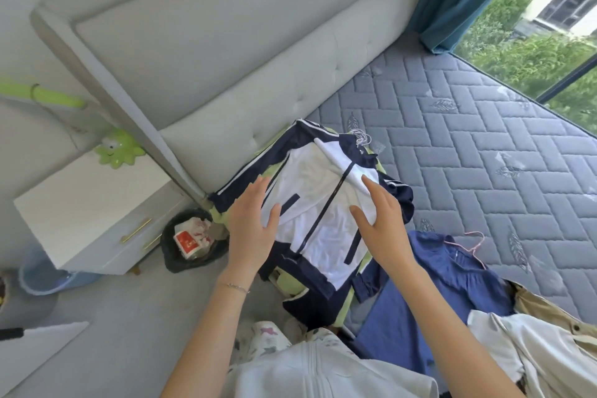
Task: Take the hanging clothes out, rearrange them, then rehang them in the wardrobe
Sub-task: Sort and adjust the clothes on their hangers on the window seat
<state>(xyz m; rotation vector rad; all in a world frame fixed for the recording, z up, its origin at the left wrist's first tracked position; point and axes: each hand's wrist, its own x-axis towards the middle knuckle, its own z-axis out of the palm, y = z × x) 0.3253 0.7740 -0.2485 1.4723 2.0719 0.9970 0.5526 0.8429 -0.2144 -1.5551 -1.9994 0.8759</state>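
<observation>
**Here, a limp jacket under two flat hands**

Nearest, at the lower right of the frame, a cream garment (533,352) and a blue blouse (452,271) on a pink hanger (475,244) lie heaped on the mattress (484,155). At centre the left hand (250,226) and right hand (384,223) spread straight fingers over the white-and-navy track jacket (307,191), gripping nothing; whether the palms press it cannot be told. The jacket lies front up on a pale green garment (294,284), its collar toward the headboard (226,58), thin hangers (361,139) just beyond. It looks light, soft and slippery, likely to slide off a hanger; the shoulder seams or collar seem the safest hold.
</observation>
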